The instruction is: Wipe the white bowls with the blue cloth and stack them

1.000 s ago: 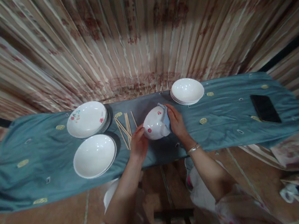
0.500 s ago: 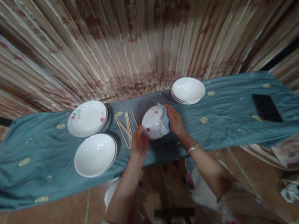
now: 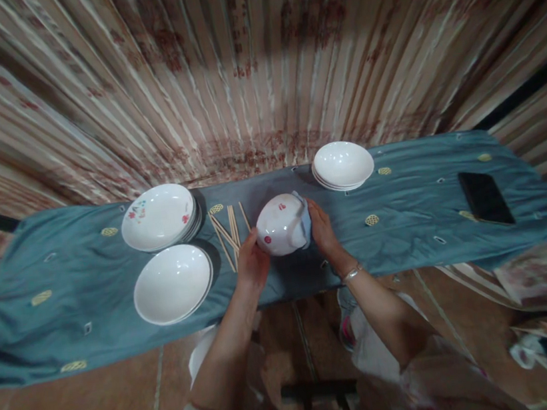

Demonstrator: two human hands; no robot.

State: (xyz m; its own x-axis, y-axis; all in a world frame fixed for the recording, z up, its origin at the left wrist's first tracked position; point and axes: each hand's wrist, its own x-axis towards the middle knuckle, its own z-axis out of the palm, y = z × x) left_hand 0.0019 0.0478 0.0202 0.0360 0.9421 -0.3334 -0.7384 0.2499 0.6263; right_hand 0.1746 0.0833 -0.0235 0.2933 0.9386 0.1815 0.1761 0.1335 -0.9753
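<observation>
A white bowl (image 3: pixel 279 224) with small red marks is held tilted on its side above the table, its outer wall facing me. My left hand (image 3: pixel 253 258) grips its left rim, the fingers partly hidden behind it. On the other side my right hand (image 3: pixel 323 227) presses a light blue cloth (image 3: pixel 304 221) against the bowl, closed around cloth and edge. Several wooden chopsticks (image 3: pixel 234 230) lie just left of the bowl. Beyond my right hand stands a small stack of white bowls (image 3: pixel 343 163).
A stack of floral plates (image 3: pixel 159 217) sits at the back left, with large white bowls (image 3: pixel 173 285) in front of it. A black tablet or phone (image 3: pixel 485 197) lies at the right on the green tablecloth (image 3: pixel 420 212). Pleated curtains (image 3: pixel 250 100) hang behind the table.
The bowl has shifted very slightly left, and the right hand with the cloth has moved a little along its edge. Everything on the table stays in place.
</observation>
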